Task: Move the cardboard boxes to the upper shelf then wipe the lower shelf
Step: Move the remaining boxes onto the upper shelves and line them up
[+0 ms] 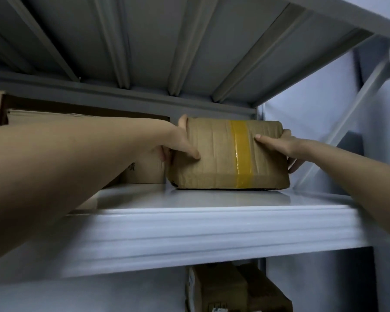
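Dim, soft; shelf edge [189,233] motion-blurred; wide-angle bowing.

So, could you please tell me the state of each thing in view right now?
Taped box: sealed, resting on the upper shelf, gripped at both ends.
Left hand: grips the box's left end.
Right hand: grips its right end.
Boxes on the lower shelf: not yet moved.

The cardboard box [227,154] is matt brown, creased and wrinkled, bound with a glossy yellow tape band [242,152]. The upper shelf [189,199] beneath it is smooth painted metal with a soft sheen. Overhead, the ribbed metal panel [144,41] looks dull grey. Lower-right cartons [223,289] are matt cardboard.
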{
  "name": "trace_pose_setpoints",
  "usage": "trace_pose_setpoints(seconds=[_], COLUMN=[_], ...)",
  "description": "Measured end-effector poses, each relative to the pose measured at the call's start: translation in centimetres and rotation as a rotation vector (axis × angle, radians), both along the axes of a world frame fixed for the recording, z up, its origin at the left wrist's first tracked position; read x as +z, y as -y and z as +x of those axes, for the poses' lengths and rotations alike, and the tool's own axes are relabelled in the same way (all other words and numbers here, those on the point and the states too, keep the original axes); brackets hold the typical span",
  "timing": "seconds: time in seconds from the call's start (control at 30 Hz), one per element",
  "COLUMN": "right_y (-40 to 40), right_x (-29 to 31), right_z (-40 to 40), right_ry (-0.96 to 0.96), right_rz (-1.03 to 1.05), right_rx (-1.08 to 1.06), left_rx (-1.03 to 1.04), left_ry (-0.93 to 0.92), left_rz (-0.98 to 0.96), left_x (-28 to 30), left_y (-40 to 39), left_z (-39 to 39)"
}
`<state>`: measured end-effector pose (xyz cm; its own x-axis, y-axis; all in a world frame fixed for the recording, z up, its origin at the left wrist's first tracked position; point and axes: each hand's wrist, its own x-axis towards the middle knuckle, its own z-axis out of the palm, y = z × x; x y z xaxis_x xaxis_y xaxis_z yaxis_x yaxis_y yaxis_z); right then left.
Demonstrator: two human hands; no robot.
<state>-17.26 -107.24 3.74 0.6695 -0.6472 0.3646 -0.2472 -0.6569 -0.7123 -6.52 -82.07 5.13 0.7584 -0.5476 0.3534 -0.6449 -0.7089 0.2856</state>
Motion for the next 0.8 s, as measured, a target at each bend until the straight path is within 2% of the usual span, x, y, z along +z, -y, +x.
trace_pose_setpoints(seconds=[0.23, 0.47, 0.67, 0.73, 0.8], right_y=[0.7, 1.5, 2.4, 2.1, 1.7], right_x=[0.8, -0.8, -2.9, -3.4, -4.1], right_z=[2.6, 5.3, 6.4, 6.4, 6.4], right_ry=[-0.071, -0.066, -0.107, -0.122, -0.147], right_rz=[-0.013, -0.084, -0.090, -0.124, -0.186], right_rx=[-0.017, 0.000, 0.026, 0.013, -0.011], left_rx=[0.076, 0.073, 0.103, 0.143, 0.187], left_ry=[0.083, 0.057, 0.054, 0.107, 0.240], left_rz=[0.141, 0.140, 0.151, 0.159, 0.222], left_x=[0.7, -0.3, -2.7, -3.2, -3.6], left_y=[1.8, 1.8, 2.1, 2.4, 2.6], left_z=[2.4, 5.0, 4.3, 3.9, 3.5])
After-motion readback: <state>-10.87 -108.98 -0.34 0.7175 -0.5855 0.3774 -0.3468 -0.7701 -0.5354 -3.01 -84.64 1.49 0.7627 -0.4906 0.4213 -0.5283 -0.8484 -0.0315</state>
